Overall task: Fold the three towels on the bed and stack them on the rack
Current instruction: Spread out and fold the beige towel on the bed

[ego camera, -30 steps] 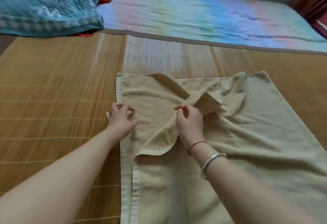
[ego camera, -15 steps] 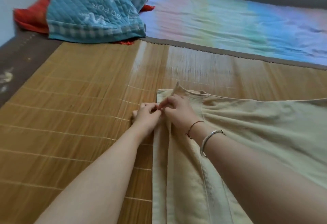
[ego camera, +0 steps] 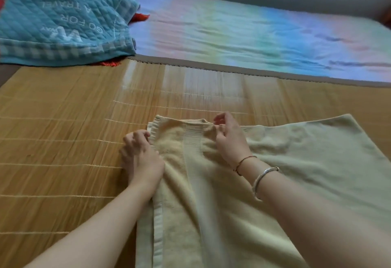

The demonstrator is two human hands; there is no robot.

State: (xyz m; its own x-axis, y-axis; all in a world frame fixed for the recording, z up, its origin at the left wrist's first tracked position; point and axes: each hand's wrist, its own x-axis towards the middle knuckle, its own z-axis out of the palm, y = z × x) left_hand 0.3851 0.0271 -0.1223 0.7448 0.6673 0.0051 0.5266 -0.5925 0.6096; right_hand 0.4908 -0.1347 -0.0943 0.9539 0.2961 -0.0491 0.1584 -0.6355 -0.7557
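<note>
A pale yellow towel [ego camera: 296, 162] lies folded over itself on the bamboo mat [ego camera: 63, 141] of the bed. Its far left corner sits between my hands. My left hand [ego camera: 141, 155] rests at the towel's left edge, its curled fingers pinching the doubled hem. My right hand [ego camera: 229, 138] is at the far edge, thumb and fingers pinching the top layer near the corner. The rack and any other towels are out of view.
A teal quilted blanket [ego camera: 63, 20] with white lettering lies bunched at the far left, with red cloth [ego camera: 139, 17] peeking from under it. A pastel rainbow sheet [ego camera: 254, 35] covers the far half of the bed. A wall runs behind.
My right hand carried the folded towel layer across to the left edge and met my left hand at the corner. Now the hands have spread apart along the far edge.
</note>
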